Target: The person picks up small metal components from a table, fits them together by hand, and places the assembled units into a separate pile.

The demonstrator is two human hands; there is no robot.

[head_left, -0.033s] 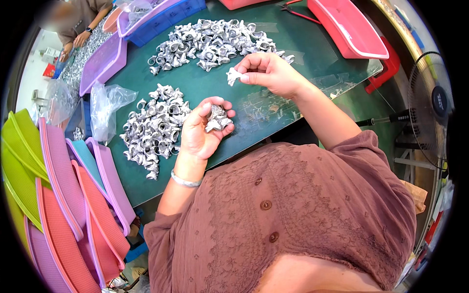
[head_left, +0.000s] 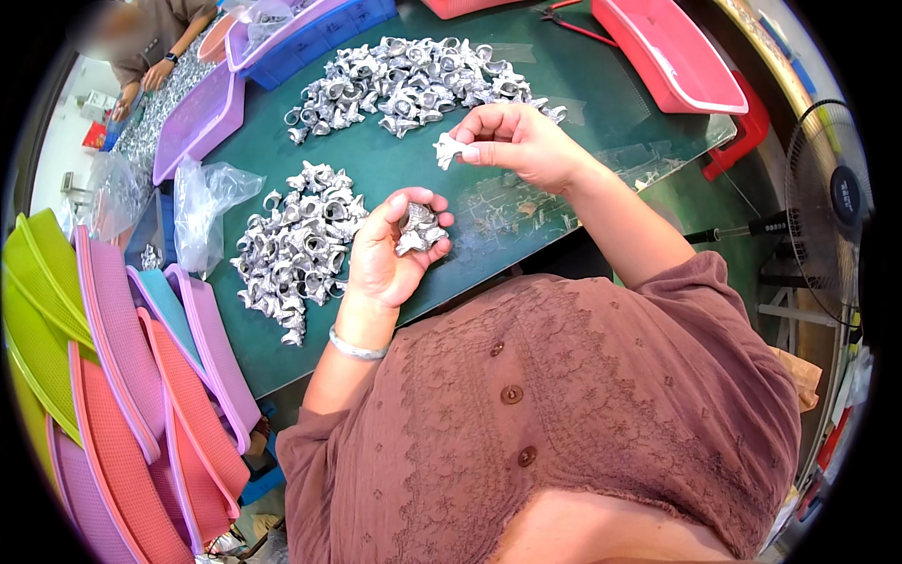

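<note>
My left hand (head_left: 383, 246) is curled around a silver-grey metal casting (head_left: 419, 231), held above the green table; whether more than one piece lies in the palm I cannot tell. Farther off and to the right, my right hand (head_left: 519, 143) pinches a small, brightly lit metal casting (head_left: 446, 150) between thumb and fingers. A pile of similar ring-shaped metal castings (head_left: 303, 246) lies just left of my left hand. Another, wider pile of castings (head_left: 413, 85) spreads across the far side, close beyond my right hand.
Coloured plastic baskets (head_left: 122, 376) are stacked at the left. Clear plastic bags (head_left: 211, 211) hang over the table edge near a purple tray (head_left: 199, 122). A red bin (head_left: 672, 61) and pliers (head_left: 578, 23) lie far right, with a fan (head_left: 832, 197) beyond. Another person's hands (head_left: 155, 75) work upper left.
</note>
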